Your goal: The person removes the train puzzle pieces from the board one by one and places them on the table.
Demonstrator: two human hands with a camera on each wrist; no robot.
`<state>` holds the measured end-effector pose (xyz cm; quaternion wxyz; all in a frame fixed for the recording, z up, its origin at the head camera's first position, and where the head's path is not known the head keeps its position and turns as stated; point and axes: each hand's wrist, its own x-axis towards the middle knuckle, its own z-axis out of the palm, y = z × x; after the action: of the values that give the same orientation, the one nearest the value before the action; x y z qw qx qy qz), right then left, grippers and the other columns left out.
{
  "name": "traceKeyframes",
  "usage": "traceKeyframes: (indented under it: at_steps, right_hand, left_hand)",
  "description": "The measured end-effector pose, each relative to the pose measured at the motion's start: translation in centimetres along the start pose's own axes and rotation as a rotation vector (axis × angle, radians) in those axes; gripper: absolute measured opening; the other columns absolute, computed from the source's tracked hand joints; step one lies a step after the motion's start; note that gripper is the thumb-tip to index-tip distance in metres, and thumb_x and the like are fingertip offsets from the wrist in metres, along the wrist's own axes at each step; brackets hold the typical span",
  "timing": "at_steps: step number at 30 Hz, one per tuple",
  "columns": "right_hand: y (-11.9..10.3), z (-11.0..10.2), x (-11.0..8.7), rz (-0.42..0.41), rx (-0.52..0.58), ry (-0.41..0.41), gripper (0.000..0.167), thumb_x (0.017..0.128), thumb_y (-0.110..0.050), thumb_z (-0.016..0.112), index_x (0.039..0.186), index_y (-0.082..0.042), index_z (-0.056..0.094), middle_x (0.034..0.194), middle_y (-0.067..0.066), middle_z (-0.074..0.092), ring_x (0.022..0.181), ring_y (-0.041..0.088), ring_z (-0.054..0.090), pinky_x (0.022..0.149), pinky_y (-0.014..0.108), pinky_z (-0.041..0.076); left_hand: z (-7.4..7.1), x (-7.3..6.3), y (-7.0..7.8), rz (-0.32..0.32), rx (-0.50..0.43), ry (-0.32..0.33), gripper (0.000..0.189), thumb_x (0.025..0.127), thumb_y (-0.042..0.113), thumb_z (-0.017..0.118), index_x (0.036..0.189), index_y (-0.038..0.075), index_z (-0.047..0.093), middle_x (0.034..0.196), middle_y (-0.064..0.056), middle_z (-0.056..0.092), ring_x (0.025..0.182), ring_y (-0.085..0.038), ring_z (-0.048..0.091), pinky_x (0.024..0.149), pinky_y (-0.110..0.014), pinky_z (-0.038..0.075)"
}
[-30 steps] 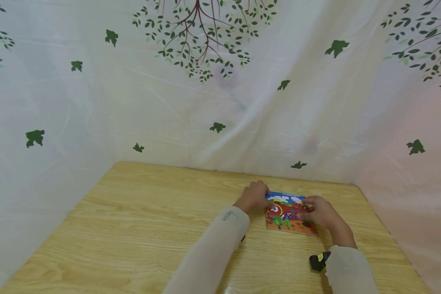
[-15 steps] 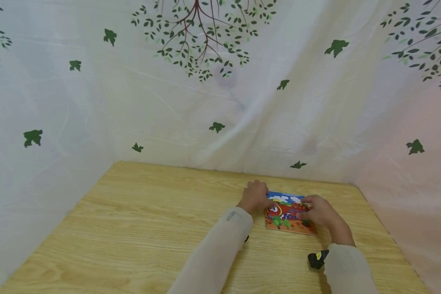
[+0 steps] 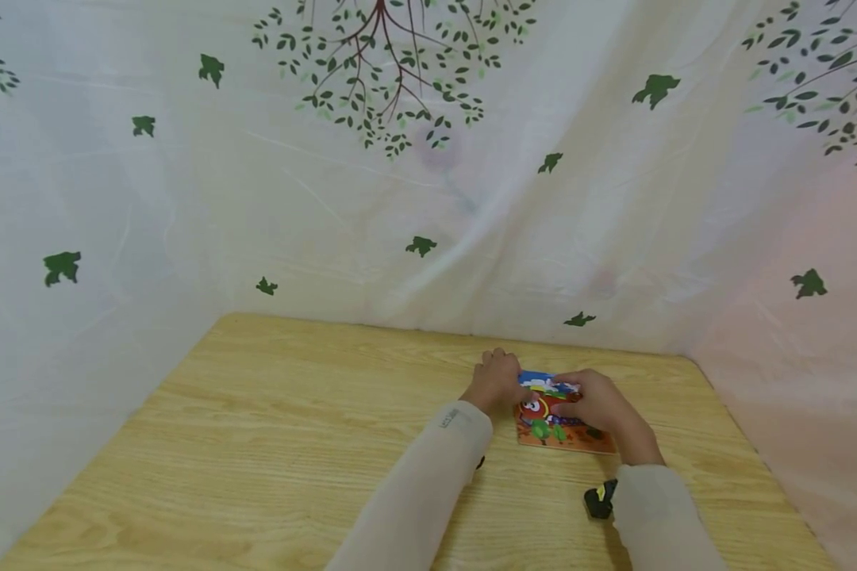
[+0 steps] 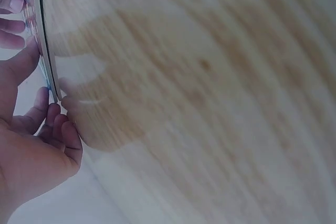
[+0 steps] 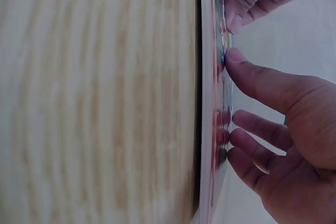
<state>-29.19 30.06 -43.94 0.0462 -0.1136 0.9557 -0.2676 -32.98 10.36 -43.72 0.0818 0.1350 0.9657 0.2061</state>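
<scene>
One board, wood-grain table, leafy curtain

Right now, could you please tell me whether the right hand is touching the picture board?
Touching. The right wrist view shows the right hand with its thumb tip against the printed face of the picture board, no gap between them.

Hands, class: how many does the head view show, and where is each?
2: the left hand at the left edge of the picture board, the right hand over its right side. Neither is wholly hidden.
</scene>
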Motion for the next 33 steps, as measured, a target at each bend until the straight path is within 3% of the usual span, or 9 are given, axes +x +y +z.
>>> traceKeyframes:
  at_steps: [10,26,33]
  right_hand:
    - [-0.59,-0.28,0.09,-0.092,-0.056,-0.043,0.036,0.090,-0.016,0.080,0.123,-0.001,0.073,0.114,0.018,0.070,0.109,0.040,0.061,0.094,0.058,0.049]
    - [-0.30,0.08,0.22,-0.076,-0.060,-0.024,0.033,0.090,-0.017,0.080,0.119,-0.002,0.075,0.114,0.019,0.067,0.109,0.042,0.059,0.094,0.059,0.049]
    - [-0.33,0.03,0.01,-0.070,-0.064,-0.014,0.033,0.091,-0.017,0.080,0.119,-0.001,0.074,0.112,0.019,0.066,0.105,0.040,0.059,0.093,0.059,0.049]
  left_hand:
    - [-0.13,0.12,0.12,0.018,0.049,0.002,0.047,0.087,0.049,0.080,0.120,0.016,0.071,0.113,-0.001,0.054,0.107,-0.019,0.045,0.099,-0.038,0.044]
    - [0.12,0.57,0.41,0.011,0.046,-0.003,0.054,0.086,0.047,0.082,0.119,0.010,0.064,0.109,-0.002,0.057,0.103,-0.018,0.050,0.094,-0.036,0.049]
    - [0.30,0.64,0.44,0.000,-0.145,-0.006,0.048,0.086,0.033,0.085,0.121,0.009,0.064,0.106,0.000,0.065,0.097,-0.015,0.062,0.088,-0.030,0.053]
